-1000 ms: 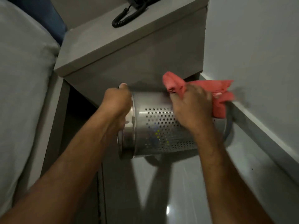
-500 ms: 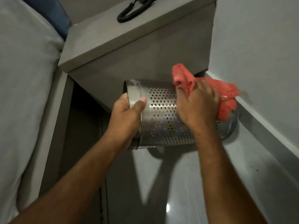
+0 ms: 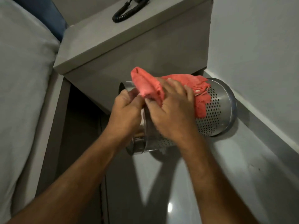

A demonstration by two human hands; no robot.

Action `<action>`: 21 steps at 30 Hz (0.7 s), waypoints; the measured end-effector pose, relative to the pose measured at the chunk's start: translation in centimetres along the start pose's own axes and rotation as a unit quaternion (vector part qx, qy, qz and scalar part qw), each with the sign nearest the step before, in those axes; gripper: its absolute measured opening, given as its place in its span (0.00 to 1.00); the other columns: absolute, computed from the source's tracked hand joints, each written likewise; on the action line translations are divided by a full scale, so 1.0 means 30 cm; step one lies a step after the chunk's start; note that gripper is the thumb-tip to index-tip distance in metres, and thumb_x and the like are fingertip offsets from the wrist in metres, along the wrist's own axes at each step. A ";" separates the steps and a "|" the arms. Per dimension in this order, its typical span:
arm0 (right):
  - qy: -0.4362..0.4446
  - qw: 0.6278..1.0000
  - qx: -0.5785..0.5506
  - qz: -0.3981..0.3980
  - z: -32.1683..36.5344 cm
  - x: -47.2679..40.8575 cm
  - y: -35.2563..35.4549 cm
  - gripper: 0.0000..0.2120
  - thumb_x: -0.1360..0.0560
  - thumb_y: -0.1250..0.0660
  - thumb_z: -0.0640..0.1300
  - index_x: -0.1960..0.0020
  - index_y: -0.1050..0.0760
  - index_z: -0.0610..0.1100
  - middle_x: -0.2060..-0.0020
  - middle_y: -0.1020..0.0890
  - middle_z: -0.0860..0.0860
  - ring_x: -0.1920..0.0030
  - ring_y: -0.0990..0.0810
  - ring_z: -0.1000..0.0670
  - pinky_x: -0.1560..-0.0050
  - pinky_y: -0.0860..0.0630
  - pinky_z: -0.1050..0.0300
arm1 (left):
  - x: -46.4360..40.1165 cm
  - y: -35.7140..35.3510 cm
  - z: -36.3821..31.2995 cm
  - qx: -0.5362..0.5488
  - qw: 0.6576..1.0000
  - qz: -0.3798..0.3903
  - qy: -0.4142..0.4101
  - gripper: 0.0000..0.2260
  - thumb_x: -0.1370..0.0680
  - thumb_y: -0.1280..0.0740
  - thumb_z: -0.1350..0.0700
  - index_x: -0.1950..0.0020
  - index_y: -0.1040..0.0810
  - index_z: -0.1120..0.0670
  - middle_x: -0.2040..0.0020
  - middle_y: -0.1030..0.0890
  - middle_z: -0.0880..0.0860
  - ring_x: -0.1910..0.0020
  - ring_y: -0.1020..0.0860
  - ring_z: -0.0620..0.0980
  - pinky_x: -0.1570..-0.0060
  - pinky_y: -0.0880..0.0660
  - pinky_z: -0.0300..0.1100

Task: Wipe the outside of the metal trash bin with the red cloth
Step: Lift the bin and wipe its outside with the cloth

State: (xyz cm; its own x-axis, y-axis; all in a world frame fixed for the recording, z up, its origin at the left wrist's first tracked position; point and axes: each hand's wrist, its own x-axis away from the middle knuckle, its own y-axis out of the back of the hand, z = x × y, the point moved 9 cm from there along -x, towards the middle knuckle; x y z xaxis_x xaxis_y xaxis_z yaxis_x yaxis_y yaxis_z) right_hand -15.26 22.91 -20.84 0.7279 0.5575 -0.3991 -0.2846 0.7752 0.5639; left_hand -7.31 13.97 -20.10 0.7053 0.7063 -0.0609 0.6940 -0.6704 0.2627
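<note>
The metal bin (image 3: 213, 113) is held off the floor (image 3: 218, 183), lying on its side, with its open rim toward the person and its closed base toward the wall (image 3: 258, 46). The base appears to touch the skirting where wall meets floor, though the contact point is not clearly visible. The side wall of the bin is perforated with small round holes; a plain band runs around the rim. The inside of the bin is hidden by the hands, so any contents cannot be determined.

The left hand (image 3: 126, 110) is clamped on the rim of the bin, fingers curled over the edge. The right hand (image 3: 171, 107) lies palm down on the upper side of the bin, pressing the red cloth (image 3: 150, 86) against the metal. The cloth is bunched, and part of it extends past the fingers toward the base.

Behind the bin stands a grey nightstand (image 3: 129, 46), with a coiled black phone cord (image 3: 124, 12) on top. A bed (image 3: 21, 78) lies at the left.
</note>
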 end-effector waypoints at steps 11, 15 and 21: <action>-0.022 0.994 0.014 0.104 0.035 -0.195 -0.013 0.18 0.21 0.47 0.62 0.57 0.26 0.52 0.62 0.22 0.54 0.45 0.22 0.44 0.38 0.33 0.43 | 0.004 -0.044 -0.026 0.042 0.999 -0.013 -0.020 0.20 0.14 0.49 0.53 0.55 0.23 0.61 0.67 0.17 0.49 0.68 0.20 0.43 0.66 0.23 0.38; 0.033 0.995 -0.068 0.061 0.083 -0.084 0.012 0.14 0.22 0.44 0.59 0.51 0.23 0.54 0.56 0.19 0.56 0.40 0.23 0.48 0.33 0.36 0.42 | 0.017 -0.026 -0.002 0.102 0.990 -0.096 0.033 0.21 0.14 0.47 0.54 0.63 0.26 0.59 0.77 0.23 0.47 0.77 0.26 0.41 0.75 0.29 0.32; 0.037 0.990 -0.133 0.017 0.066 0.218 0.003 0.30 0.27 0.42 0.56 0.25 0.36 0.55 0.31 0.40 0.72 0.25 0.46 0.64 0.22 0.56 0.50 | -0.024 0.085 0.090 0.143 0.963 -0.189 0.131 0.22 0.16 0.45 0.46 0.68 0.31 0.54 0.74 0.27 0.50 0.70 0.26 0.50 0.59 0.26 0.46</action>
State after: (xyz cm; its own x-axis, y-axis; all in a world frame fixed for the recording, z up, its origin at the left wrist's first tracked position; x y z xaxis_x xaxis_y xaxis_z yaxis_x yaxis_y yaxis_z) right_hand -9.29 26.05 -21.98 0.6697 0.5975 -0.4410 -0.4701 0.8008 0.3710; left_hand -5.65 11.14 -21.99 0.3607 0.9197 0.1549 0.9314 -0.3639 -0.0085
